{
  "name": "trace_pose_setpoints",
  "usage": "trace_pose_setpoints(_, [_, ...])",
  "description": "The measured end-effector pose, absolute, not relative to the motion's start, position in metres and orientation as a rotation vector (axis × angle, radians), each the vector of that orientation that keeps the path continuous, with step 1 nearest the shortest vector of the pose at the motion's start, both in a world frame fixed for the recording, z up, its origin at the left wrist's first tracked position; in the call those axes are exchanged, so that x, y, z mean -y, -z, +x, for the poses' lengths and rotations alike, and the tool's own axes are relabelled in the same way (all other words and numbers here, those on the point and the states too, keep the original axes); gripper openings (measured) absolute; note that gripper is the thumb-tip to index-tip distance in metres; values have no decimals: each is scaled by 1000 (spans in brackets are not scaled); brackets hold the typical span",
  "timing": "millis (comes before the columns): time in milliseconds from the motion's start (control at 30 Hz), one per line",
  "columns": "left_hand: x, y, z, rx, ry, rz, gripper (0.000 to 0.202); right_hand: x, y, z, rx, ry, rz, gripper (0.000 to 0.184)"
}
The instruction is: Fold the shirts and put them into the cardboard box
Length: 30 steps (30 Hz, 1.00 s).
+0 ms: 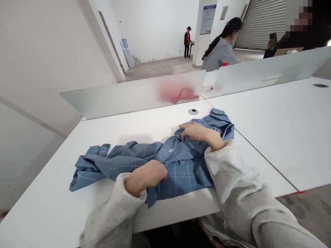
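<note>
A blue checked shirt point(178, 162) lies crumpled across a white desk point(51, 203), one sleeve stretched toward the left. My left hand point(146, 177) is curled into a fist, gripping the shirt's cloth near the desk's front edge. Farther back, my right hand point(199, 133) rests on the shirt near its collar, fingers bent and pinching the cloth. Both arms wear light grey sleeves.
A frosted divider panel point(116, 98) stands along the desk's back, with something red blurred behind it. A round cable hole point(192, 111) sits beside the shirt. A second white desk point(284, 127) adjoins on the right. Three people are beyond the dividers, one holding a phone.
</note>
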State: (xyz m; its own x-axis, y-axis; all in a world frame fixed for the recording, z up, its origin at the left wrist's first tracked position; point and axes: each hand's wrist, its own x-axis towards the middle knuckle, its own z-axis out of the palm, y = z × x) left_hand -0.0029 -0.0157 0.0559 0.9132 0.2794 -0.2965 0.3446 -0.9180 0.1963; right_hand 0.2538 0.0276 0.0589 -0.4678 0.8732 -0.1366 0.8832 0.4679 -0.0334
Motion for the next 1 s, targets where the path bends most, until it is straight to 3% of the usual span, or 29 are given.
trace_pose_setpoints(100, [10, -78, -24, -457, 439, 2867, 38, -20, -77, 258, -2656, 105, 1575, 26])
trace_pose_setpoints(233, [10, -78, -31, -193, 497, 2855, 38, -3, -98, 273, -2656, 136, 1617, 24])
trace_pose_setpoints(333, [13, -57, -21, -224, 519, 2927, 29, 13, -108, 278, -2679, 123, 1605, 19])
trace_pose_setpoints(433, [10, -51, -13, -374, 402, 3027, 8, 24, -117, 272, -2867, 29, 1546, 14])
trace_pose_setpoints(567, [-10, -82, -26, -554, -23, 3058, 19, 35, -129, 250, -3328, -69, 1355, 9])
trace_pose_setpoints(700, [-14, -121, -52, -857, -702, 2964, 27, 47, -136, 226, -3634, 140, 896, 14])
trace_pose_setpoints(833, [3, -143, -53, -965, -1041, 2793, 23, 52, -138, 216, -3445, -233, 1131, 27])
trace_pose_setpoints(1000, [11, -153, -30, -996, -1232, 2706, 23, 57, -130, 221, -3114, -539, 1360, 25])
